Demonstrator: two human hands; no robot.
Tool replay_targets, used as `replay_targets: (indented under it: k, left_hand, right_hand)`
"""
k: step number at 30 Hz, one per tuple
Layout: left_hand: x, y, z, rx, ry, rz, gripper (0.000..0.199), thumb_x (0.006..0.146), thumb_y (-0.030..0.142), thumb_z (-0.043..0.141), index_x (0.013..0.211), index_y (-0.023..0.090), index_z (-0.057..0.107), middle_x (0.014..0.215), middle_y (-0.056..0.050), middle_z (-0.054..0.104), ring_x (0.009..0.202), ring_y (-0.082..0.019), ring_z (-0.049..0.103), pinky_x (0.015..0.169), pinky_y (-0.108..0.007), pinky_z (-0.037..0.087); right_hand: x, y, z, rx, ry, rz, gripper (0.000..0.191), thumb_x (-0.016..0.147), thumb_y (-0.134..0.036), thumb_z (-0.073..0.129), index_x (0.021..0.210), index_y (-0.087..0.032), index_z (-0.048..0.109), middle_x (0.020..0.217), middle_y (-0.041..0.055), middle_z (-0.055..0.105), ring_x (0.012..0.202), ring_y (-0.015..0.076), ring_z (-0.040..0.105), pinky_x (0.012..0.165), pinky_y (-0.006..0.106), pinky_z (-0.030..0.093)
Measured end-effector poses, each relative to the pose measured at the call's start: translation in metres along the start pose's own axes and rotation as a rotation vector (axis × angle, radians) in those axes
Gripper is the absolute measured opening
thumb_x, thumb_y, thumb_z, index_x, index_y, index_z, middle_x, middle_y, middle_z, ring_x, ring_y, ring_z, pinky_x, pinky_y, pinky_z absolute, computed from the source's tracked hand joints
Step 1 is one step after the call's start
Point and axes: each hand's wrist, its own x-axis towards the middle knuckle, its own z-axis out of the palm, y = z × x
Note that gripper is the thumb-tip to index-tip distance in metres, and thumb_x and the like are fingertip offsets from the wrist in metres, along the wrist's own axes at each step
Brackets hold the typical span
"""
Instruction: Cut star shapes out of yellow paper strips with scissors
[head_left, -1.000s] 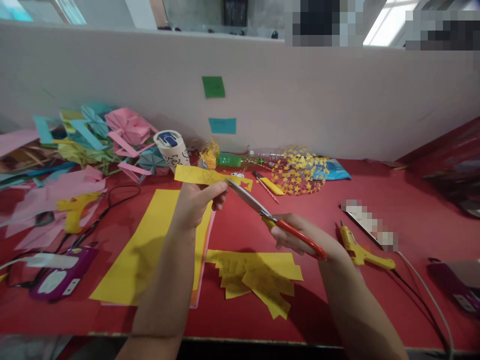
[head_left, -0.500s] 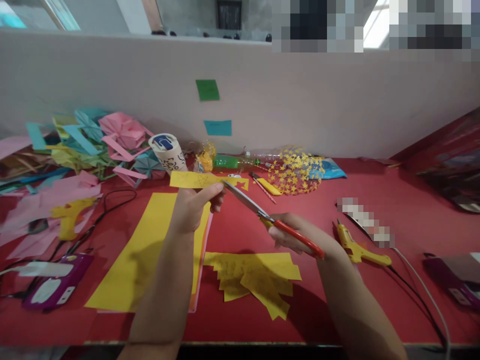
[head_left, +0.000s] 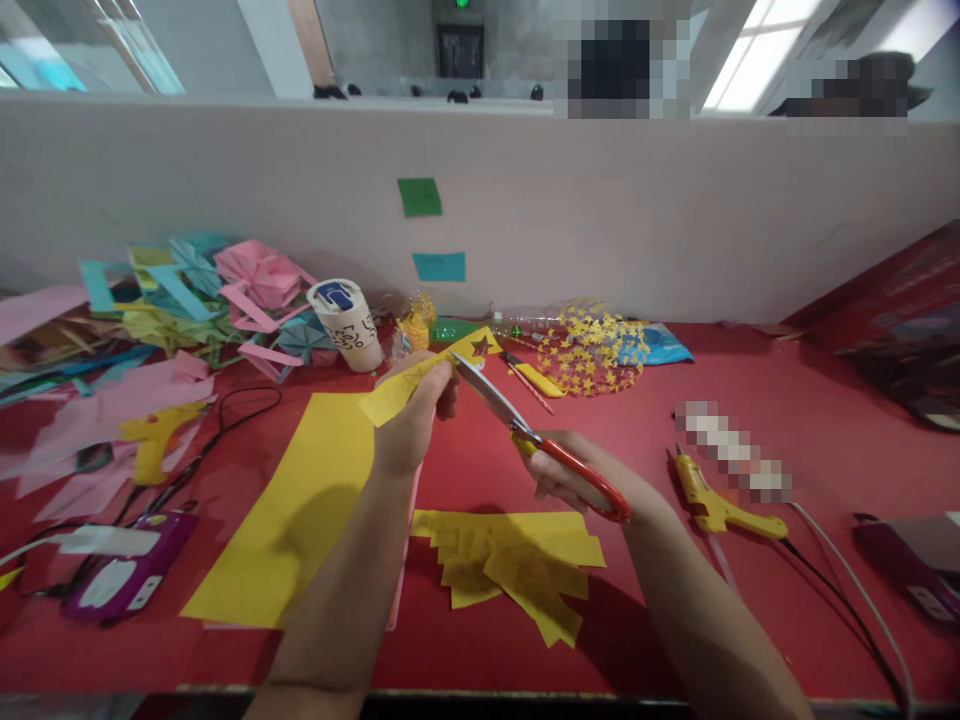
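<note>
My left hand (head_left: 420,400) pinches a strip of yellow paper (head_left: 394,392) that bears a drawn star and has a star-shaped hole near its far end. Red-handled scissors (head_left: 491,392) are gripped in my right hand (head_left: 566,470), their blade tips at the strip beside my left thumb. Whether the blades are apart is hard to make out. Below the hands, several yellow paper strips (head_left: 517,560) lie overlapping on the red table (head_left: 645,640). Larger yellow sheets (head_left: 300,500) rest under my left forearm.
Folded paper flowers (head_left: 259,275) and a white cup (head_left: 349,325) stand at the back left. Yellow glue guns lie left (head_left: 154,440) and right (head_left: 720,505), with cables. Behind are a star-covered clear bottle (head_left: 592,345), a cutter (head_left: 541,380) and a pale partition (head_left: 600,210).
My left hand has turned the yellow strip, so its near end now slants down to the left and its far end rises. The scissors stay close to it. The camera view has shifted slightly.
</note>
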Motion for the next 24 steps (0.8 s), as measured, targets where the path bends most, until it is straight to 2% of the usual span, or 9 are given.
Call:
replay_targets:
  k: [4, 11, 17, 20, 24]
  left_hand:
    - [-0.004, 0.001, 0.003, 0.035, 0.024, 0.048, 0.024, 0.082, 0.032, 0.060, 0.061, 0.020, 0.059, 0.050, 0.004, 0.054, 0.043, -0.008, 0.048, 0.043, -0.022, 0.040]
    - [-0.008, 0.002, 0.008, 0.102, 0.115, 0.091, 0.028, 0.084, 0.036, 0.060, 0.061, 0.021, 0.055, 0.053, 0.004, 0.051, 0.046, -0.008, 0.048, 0.046, -0.022, 0.041]
    - [-0.010, 0.000, 0.007, 0.179, 0.127, 0.152, 0.030, 0.086, 0.032, 0.057, 0.059, 0.021, 0.051, 0.052, 0.005, 0.048, 0.047, -0.008, 0.046, 0.050, -0.023, 0.040]
    - [-0.010, -0.003, 0.006, 0.197, 0.129, 0.123, 0.031, 0.087, 0.035, 0.056, 0.059, 0.022, 0.051, 0.052, 0.005, 0.048, 0.047, -0.009, 0.046, 0.050, -0.023, 0.040]
    - [-0.011, -0.003, 0.007, 0.206, 0.144, 0.107, 0.034, 0.087, 0.037, 0.056, 0.057, 0.022, 0.049, 0.049, 0.005, 0.046, 0.048, -0.009, 0.045, 0.051, -0.024, 0.039]
  right_hand:
    - [0.003, -0.001, 0.008, 0.075, 0.011, -0.011, 0.061, 0.078, -0.083, 0.048, 0.064, -0.024, 0.037, 0.041, -0.0115, 0.036, 0.035, 0.0067, 0.035, 0.062, 0.033, 0.054]
    - [0.006, -0.006, 0.022, 0.130, 0.023, -0.037, 0.062, 0.076, -0.084, 0.049, 0.064, -0.024, 0.037, 0.041, -0.0123, 0.037, 0.034, 0.0061, 0.034, 0.055, 0.030, 0.050]
    - [0.008, 0.000, 0.023, 0.129, 0.024, -0.007, 0.061, 0.077, -0.084, 0.048, 0.066, -0.024, 0.040, 0.036, -0.0133, 0.036, 0.034, 0.0069, 0.034, 0.065, 0.036, 0.055]
    - [0.010, 0.004, 0.024, 0.154, 0.026, -0.001, 0.062, 0.075, -0.084, 0.049, 0.067, -0.024, 0.042, 0.036, -0.0133, 0.036, 0.032, 0.0066, 0.033, 0.063, 0.035, 0.055]
    - [0.010, 0.005, 0.028, 0.201, 0.046, 0.005, 0.062, 0.073, -0.084, 0.051, 0.067, -0.023, 0.042, 0.039, -0.0119, 0.042, 0.029, 0.0056, 0.032, 0.052, 0.030, 0.051]
